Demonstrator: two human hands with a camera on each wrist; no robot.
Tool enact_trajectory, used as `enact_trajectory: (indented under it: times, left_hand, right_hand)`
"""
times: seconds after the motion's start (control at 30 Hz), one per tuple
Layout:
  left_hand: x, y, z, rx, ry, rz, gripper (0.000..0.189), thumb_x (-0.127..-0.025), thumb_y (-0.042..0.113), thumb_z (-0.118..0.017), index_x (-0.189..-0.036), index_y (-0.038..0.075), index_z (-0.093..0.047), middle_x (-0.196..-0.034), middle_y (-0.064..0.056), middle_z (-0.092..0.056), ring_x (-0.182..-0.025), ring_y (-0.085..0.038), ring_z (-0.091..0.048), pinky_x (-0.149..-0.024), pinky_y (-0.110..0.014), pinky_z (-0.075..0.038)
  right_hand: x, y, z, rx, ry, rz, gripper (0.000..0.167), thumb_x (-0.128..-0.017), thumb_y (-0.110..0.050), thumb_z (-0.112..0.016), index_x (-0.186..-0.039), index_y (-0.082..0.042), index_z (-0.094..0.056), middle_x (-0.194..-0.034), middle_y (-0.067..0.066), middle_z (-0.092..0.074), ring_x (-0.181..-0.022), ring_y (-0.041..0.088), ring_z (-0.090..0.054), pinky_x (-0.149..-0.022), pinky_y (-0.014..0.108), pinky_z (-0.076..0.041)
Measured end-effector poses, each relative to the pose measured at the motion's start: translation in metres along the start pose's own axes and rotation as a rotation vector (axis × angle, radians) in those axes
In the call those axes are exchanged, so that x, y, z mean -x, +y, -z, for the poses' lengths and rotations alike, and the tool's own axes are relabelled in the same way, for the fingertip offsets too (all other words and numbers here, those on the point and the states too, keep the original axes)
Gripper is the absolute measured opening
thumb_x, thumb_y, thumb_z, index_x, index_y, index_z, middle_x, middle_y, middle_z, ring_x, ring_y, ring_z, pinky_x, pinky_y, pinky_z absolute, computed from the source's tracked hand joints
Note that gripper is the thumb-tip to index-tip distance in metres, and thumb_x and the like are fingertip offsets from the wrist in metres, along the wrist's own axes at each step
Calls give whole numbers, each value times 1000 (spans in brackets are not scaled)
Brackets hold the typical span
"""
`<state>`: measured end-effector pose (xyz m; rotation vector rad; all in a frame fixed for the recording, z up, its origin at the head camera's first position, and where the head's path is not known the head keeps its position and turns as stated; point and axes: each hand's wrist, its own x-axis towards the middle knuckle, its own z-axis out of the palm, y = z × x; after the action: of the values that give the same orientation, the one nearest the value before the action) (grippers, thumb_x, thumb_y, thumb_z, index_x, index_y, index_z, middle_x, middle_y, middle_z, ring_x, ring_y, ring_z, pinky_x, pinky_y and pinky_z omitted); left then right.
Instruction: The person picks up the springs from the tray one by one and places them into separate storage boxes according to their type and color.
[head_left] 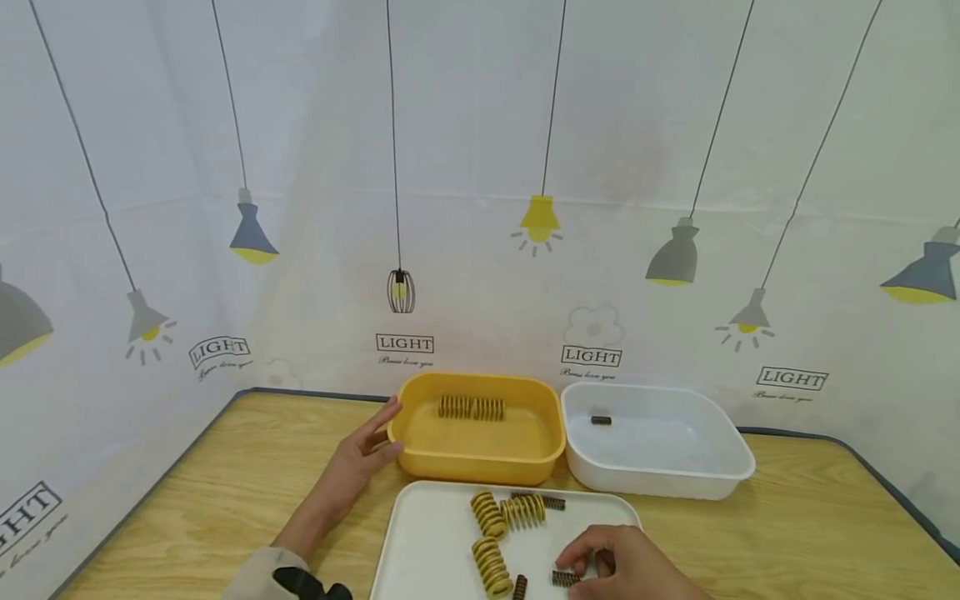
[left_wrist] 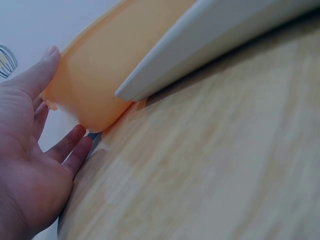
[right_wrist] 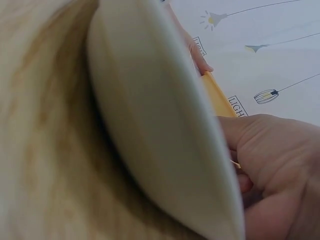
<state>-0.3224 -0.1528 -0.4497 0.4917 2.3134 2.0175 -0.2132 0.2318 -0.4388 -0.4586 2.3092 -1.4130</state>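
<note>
My left hand [head_left: 358, 454] rests against the left end of a yellow bin [head_left: 480, 468], fingers extended; the left wrist view shows its thumb [left_wrist: 47, 67] at the rim. Two yellow coil springs [head_left: 471, 407] lie in that bin. Over the right part of a white tray [head_left: 427, 542], my right hand [head_left: 618, 562] has thumb and forefinger on either side of a small dark spring [head_left: 566, 578]. Also on the tray are three thick yellow springs [head_left: 491, 567] and two more dark springs [head_left: 520, 587]. In the right wrist view, the tray's edge hides the fingertips.
To the right of the yellow bin stands a white bin [head_left: 660, 479] with one small dark spring [head_left: 602, 421] inside. Both bins are behind the tray on a wood-grain table [head_left: 810, 533]. A curtain [head_left: 480, 275] printed with lamps hangs at the back.
</note>
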Motion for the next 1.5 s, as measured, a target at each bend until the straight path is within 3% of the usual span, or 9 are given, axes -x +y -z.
enact_trajectory:
  times: [0.23,0.63,0.9,1.2,1.37,1.5]
  left_hand:
    - [-1,-5,3,47,-19,-21,60,-96,15,-59,-150,15,-34,-158,5,-18,-133,-35,-35,-99,-24,-40]
    - [-2,-4,2,4,3,4,58,-96,16,-60,-148,20,-38,-155,13,-23,-131,-29,-39,-101,-30,-40]
    - [-2,-3,2,-11,8,4,57,-96,17,-60,-148,21,-38,-155,14,-23,-132,-29,-39,-105,-38,-37]
    - [-1,-5,2,9,-2,-14,57,-96,15,-59,-149,17,-37,-156,9,-22,-131,-33,-38,-98,-24,-41]
    - [-1,-3,2,20,-6,-14,57,-96,15,-59,-149,17,-37,-156,9,-21,-132,-32,-38,-100,-26,-40]
    - [-1,-1,1,31,-8,-9,57,-96,15,-59,-149,17,-37,-156,9,-21,-132,-32,-37,-102,-28,-39]
  right_hand:
    - [-1,1,1,53,14,5,24,-78,-27,-79,-99,-17,-72,-87,2,-62,-60,11,-47,-51,20,-39]
    - [-1,0,0,51,6,54,18,-79,-24,-79,-93,-15,-73,-80,1,-64,-54,7,-45,-47,18,-38]
    - [1,-3,-2,38,15,10,15,-79,-22,-79,-91,-15,-75,-82,1,-65,-57,10,-48,-49,18,-39]
    - [2,-5,1,45,-3,21,16,-79,-25,-79,-91,-17,-75,-88,1,-68,-60,9,-51,-52,19,-42]
    - [6,-12,5,32,15,-43,19,-78,-28,-79,-93,-17,-74,-83,2,-66,-63,14,-52,-53,22,-44]
    - [8,-16,12,74,40,-19,19,-79,-29,-78,-94,-18,-74,-80,2,-64,-60,12,-49,-50,21,-40]
